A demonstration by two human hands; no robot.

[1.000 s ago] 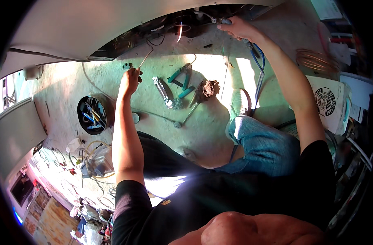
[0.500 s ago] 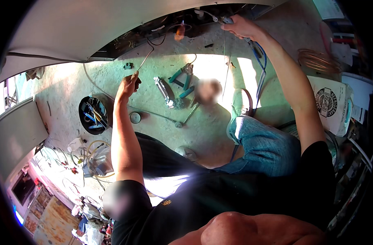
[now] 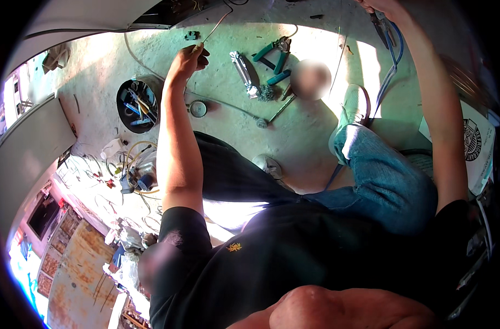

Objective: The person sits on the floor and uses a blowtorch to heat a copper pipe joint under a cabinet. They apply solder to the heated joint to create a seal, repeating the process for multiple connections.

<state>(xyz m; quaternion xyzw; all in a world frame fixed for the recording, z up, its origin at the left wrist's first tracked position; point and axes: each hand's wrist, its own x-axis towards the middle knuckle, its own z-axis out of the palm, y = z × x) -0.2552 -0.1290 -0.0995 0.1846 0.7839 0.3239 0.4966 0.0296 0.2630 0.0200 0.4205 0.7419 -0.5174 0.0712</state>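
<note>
My left hand [image 3: 187, 61] is closed on a thin metal rod [image 3: 219, 23], which slants up toward the underside of a large pale cabinet [image 3: 91, 15]. At the upper right edge my right hand [image 3: 382, 5] is partly cut off, its fingers curled round a gas torch whose valve end [image 3: 379, 26] shows beneath them. Blue hoses [image 3: 393, 68] trail down from the torch; its tip is out of view. Between my hands, on the concrete floor, lie green-handled pliers [image 3: 273, 54], a foil-wrapped bundle [image 3: 243, 72] and a small dark fitting [image 3: 192, 35].
Left of my forearm stands a black bucket of tools [image 3: 137, 107]. A round gauge-like disc [image 3: 197, 108] and a long thin rod [image 3: 228, 105] lie near it. Cables and a clear container [image 3: 146, 167] sit further left. At right is a white printed box [image 3: 474, 145].
The view has tilted, so floor things sit higher and further right. My right hand and the torch have slid partly out at the top. The flame seen earlier is out of view.
</note>
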